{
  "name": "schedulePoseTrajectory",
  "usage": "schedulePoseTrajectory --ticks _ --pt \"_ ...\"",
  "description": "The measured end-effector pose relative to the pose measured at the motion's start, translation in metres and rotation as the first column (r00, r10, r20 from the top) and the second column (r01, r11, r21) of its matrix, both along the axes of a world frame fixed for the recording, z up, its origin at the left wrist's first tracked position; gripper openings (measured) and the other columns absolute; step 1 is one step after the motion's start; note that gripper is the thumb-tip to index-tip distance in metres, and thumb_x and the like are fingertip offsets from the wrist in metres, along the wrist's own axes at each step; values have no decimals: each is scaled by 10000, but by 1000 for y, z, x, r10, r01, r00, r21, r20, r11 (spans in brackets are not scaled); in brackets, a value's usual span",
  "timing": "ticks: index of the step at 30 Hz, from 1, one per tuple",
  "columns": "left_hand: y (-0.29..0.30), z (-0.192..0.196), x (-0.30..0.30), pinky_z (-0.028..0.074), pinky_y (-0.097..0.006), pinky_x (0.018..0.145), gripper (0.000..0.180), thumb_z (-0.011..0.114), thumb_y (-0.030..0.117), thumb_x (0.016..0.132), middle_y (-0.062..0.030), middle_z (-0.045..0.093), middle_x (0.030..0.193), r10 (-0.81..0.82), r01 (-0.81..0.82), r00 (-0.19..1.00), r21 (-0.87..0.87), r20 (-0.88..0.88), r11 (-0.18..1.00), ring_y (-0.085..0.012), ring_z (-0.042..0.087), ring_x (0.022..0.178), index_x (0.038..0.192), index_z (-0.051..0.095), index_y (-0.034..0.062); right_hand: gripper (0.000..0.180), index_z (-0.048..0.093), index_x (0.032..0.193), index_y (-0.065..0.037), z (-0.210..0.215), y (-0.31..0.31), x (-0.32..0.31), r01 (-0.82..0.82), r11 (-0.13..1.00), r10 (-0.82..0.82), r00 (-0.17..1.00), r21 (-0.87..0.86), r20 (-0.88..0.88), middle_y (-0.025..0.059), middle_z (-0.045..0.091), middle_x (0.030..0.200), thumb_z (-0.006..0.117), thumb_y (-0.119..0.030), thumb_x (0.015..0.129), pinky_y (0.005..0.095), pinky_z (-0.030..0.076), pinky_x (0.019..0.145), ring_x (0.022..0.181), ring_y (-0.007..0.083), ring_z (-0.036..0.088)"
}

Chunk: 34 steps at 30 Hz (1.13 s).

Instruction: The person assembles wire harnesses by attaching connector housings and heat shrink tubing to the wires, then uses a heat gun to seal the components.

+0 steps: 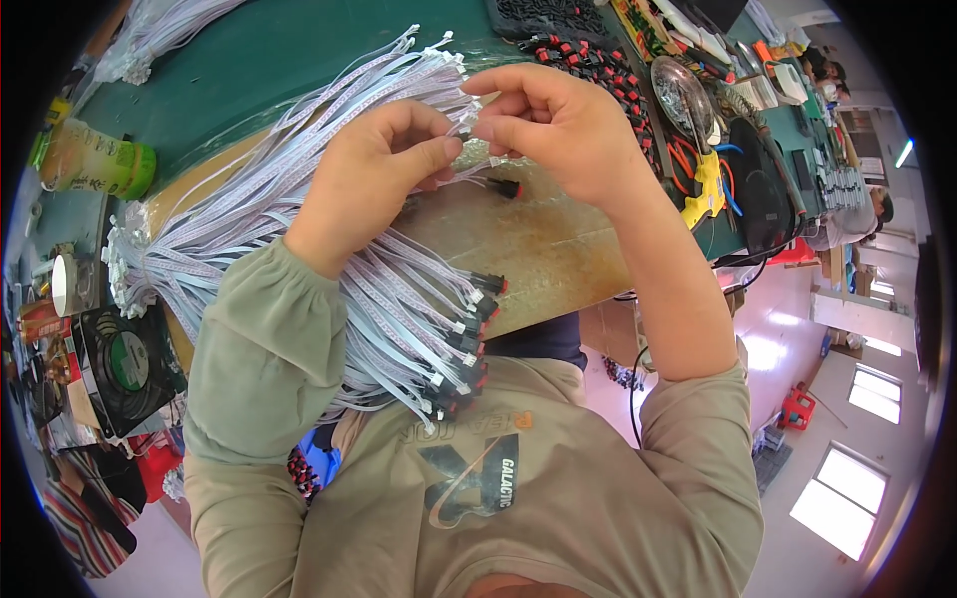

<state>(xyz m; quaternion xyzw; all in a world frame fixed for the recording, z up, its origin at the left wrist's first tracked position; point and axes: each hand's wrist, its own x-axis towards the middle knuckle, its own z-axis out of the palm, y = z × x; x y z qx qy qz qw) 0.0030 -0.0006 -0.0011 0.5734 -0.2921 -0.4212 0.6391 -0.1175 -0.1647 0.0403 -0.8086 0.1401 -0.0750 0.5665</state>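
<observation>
My left hand (pixel 384 164) is closed in a pinch over a bundle of white flat ribbon cables (pixel 269 189), with thin cable ends at its fingertips. Close by on the right, my right hand (pixel 558 130) has its fingers curled toward the same cable ends; whatever sits between its thumb and fingers is too small to make out. Just below the hands lies a black-and-red connector (pixel 506 187) on a cable. Many cables fan toward me, ending in small white plugs and black connectors (pixel 464 344). Their other ends gather in white plugs (pixel 130 264) at the left.
Under the cables is a worn brown board (pixel 558 249) on a green table (pixel 249 70). Black-and-red parts (pixel 598 80) are heaped at the back right, beside a metal bowl (pixel 683 95), a yellow tool (pixel 706 194) and pliers. A green-labelled container (pixel 100 159) and a black fan (pixel 125 364) stand left.
</observation>
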Motion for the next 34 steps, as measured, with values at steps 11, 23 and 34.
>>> schedulePoseTrajectory --ticks 11,23,34 --pt "-1 3 -8 469 -221 647 139 660 62 867 -34 640 822 13 -13 999 -12 30 1000 -77 577 718 979 615 -6 261 650 1074 -56 -1 0 -6 -5 990 12 999 -143 51 69 689 839 658 -164 837 268 499 639 715 130 630" --pt "0 6 -6 499 -239 722 195 605 165 923 -38 650 846 90 -89 994 15 -69 996 -99 616 781 1028 615 1 209 675 1020 -121 -27 -40 -38 81 573 -151 989 -815 -8 58 628 896 671 -210 831 319 495 695 777 216 617" --pt "4 4 -7 456 -263 771 279 578 179 933 -48 671 861 -53 23 971 128 232 992 -145 590 807 1179 574 47 320 595 1173 -148 -35 -32 -29 96 451 -58 995 -887 79 109 603 955 582 -154 854 375 516 738 877 291 623"
